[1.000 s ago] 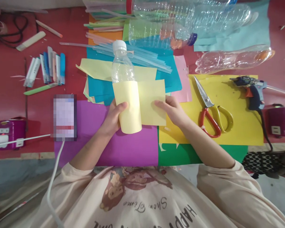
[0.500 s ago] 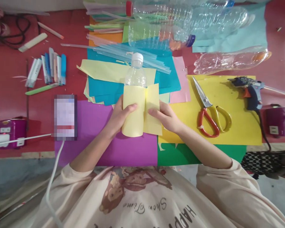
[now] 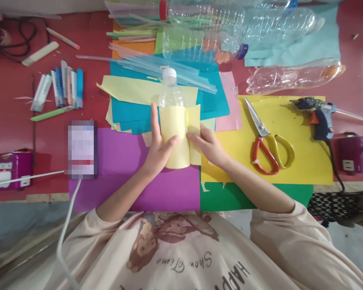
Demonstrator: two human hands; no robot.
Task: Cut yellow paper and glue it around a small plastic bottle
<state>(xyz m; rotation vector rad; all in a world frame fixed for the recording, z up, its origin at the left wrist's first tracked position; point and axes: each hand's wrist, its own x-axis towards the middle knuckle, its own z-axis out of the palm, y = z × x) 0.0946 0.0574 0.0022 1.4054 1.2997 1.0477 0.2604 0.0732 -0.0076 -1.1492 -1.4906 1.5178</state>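
Observation:
A clear plastic bottle [image 3: 171, 96] with a white cap stands in front of me, tilted slightly left. Pale yellow paper [image 3: 174, 127] covers its body, and one side sticks out as a flap [image 3: 195, 151] on the right. My left hand [image 3: 159, 151] cups the wrapped bottle from the left, thumb on the front of the paper and index finger pointing up along the side. Pinched between the thumb and fingers of my right hand [image 3: 207, 145] is the flap. The bottle's lower part is hidden under the paper.
Red-and-yellow-handled scissors [image 3: 266, 141] and a glue gun [image 3: 320, 117] lie on yellow paper at right. Several plastic bottles [image 3: 205, 44] and straws [image 3: 163, 68] are at the back. Markers [image 3: 59, 86] and a phone [image 3: 81, 149] lie left, its cable trailing toward me.
The bottle has turned and leaned left, and the flap looks narrower. My left hand has shifted its hold, its index finger now raised along the bottle. My right hand keeps the flap.

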